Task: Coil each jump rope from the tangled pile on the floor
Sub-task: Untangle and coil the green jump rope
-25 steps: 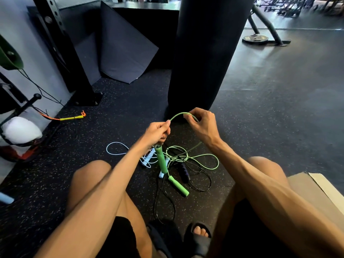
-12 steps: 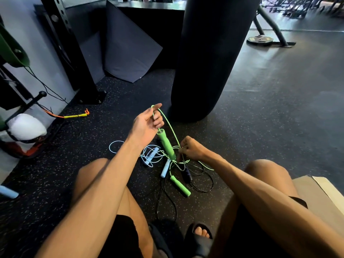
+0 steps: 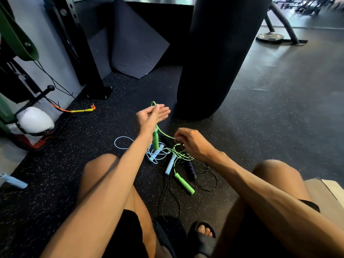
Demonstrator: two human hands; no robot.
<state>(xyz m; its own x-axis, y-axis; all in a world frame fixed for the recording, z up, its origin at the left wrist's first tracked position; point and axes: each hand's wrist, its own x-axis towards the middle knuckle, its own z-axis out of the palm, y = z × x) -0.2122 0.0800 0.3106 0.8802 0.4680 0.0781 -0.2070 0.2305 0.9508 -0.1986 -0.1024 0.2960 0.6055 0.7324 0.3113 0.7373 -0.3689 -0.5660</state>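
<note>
Green rope (image 3: pixel 155 140) is hanging looped over the left hand (image 3: pixel 152 116), fingers straight & wide. The right hand (image 3: pixel 193 144) is pinching its cord just above the tangled pile (image 3: pixel 178 157) on the floor (image 3: pixel 260 127). Prob. best feeding slack slowly, keeping loops even, w/o dragging the blue rope (image 3: pixel 169 165) along.

Thin lime-green jump rope (image 3: pixel 152 103) with cylindrical foam grips: cord looped over the flat left hand (image 3: pixel 152 114), pinched lower down by the right hand (image 3: pixel 191 144). Upper green handle (image 3: pixel 155 140) hanging upright under the left wrist; second green handle (image 3: pixel 184 183) flat on the speckled floor (image 3: pixel 74 164). Pale-blue jump rope (image 3: pixel 169 165) tangled beneath, slim handles lying in the pile, one loop thrown out to the left. Black jump rope (image 3: pixel 190 170) with dark ribbed handle, slack loops spread towards the feet, crossed by green strands.
</note>
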